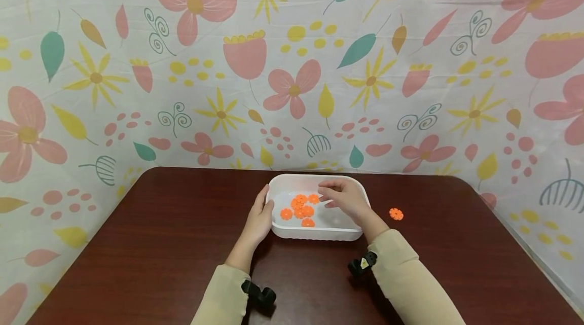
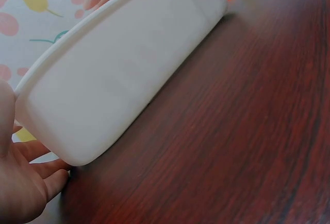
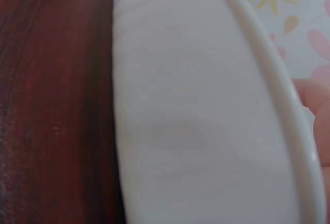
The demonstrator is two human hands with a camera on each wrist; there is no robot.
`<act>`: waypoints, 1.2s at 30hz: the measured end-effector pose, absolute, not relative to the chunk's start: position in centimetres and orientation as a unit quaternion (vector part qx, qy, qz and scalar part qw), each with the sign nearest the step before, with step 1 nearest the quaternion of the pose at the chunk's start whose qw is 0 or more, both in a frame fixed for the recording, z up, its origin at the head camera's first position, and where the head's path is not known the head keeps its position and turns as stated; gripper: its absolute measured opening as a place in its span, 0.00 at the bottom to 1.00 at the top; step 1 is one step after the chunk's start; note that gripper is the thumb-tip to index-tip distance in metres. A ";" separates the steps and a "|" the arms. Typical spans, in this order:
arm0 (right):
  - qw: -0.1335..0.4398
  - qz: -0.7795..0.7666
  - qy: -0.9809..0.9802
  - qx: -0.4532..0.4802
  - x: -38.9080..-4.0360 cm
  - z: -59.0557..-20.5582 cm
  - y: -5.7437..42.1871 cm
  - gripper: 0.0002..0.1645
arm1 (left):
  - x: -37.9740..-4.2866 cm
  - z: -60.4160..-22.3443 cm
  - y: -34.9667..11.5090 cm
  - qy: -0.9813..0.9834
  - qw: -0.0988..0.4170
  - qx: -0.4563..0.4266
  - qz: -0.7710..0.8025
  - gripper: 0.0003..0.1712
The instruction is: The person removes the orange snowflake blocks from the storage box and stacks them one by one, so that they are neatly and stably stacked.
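A white plastic tray [image 1: 317,234] stands on the table near its back edge. Several orange flower-shaped discs [image 1: 307,222] lie inside it, some overlapping, mostly in the left half. My left hand [image 1: 259,220] grips the tray's left end, thumb at the rim and fingers along the outside wall. In the left wrist view the fingers [image 2: 49,167] reach round the tray's corner. Over the right half of the tray is my right hand [image 1: 348,199], its fingers loosely bent toward the discs with nothing visible between them. The right wrist view shows mostly the tray's outer wall [image 3: 191,95].
One more orange disc [image 1: 396,214] lies on the dark wooden table [image 1: 182,254], right of the tray. A flower-patterned cloth [image 1: 292,21] hangs directly behind the table. Black wrist cameras [image 1: 259,294] sit at both sleeve cuffs.
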State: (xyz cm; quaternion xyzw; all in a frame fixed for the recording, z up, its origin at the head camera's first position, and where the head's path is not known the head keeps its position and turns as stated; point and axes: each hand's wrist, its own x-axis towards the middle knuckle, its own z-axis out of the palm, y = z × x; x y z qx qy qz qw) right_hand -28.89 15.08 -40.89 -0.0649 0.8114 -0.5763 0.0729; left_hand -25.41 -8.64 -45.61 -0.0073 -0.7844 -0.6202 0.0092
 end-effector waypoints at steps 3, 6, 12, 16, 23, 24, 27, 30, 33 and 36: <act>0.078 -0.567 0.818 -0.063 -28.9 -41.3 14.9 0.23 | -25.4 -45.6 -8.6 -0.786 0.006 -0.008 -0.618 0.30; 0.084 -0.559 0.821 -0.076 -28.9 -41.7 14.7 0.21 | -25.4 -45.4 -8.6 -0.787 0.006 -0.009 -0.617 0.30; 0.091 -0.538 0.830 -0.114 -28.6 -42.2 14.5 0.20 | -25.4 -45.3 -8.7 -0.790 0.008 -0.005 -0.613 0.30; 0.104 -0.517 0.840 -0.127 -28.6 -42.4 14.5 0.19 | -25.5 -45.5 -8.8 -0.791 0.010 -0.009 -0.612 0.30; 0.130 -0.445 0.874 -0.144 -28.8 -42.7 14.2 0.18 | -25.5 -45.4 -8.7 -0.790 0.011 -0.007 -0.613 0.30; 0.132 -0.433 0.879 -0.148 -28.8 -42.8 14.2 0.18 | -25.5 -45.4 -8.7 -0.790 0.010 -0.007 -0.613 0.30; 0.134 -0.405 0.891 -0.156 -28.9 -42.9 14.1 0.21 | -25.5 -45.4 -8.7 -0.790 0.010 -0.006 -0.613 0.30; 0.135 -0.382 0.899 -0.165 -29.0 -43.1 13.9 0.25 | -25.5 -45.4 -8.6 -0.790 0.010 -0.006 -0.613 0.30; 0.135 -0.353 0.907 -0.185 -29.0 -43.0 13.7 0.28 | -25.5 -45.4 -8.6 -0.789 0.012 -0.007 -0.614 0.30; 0.130 -0.323 0.914 -0.209 -29.0 -43.0 13.5 0.29 | -25.5 -45.3 -8.6 -0.788 0.012 -0.006 -0.615 0.30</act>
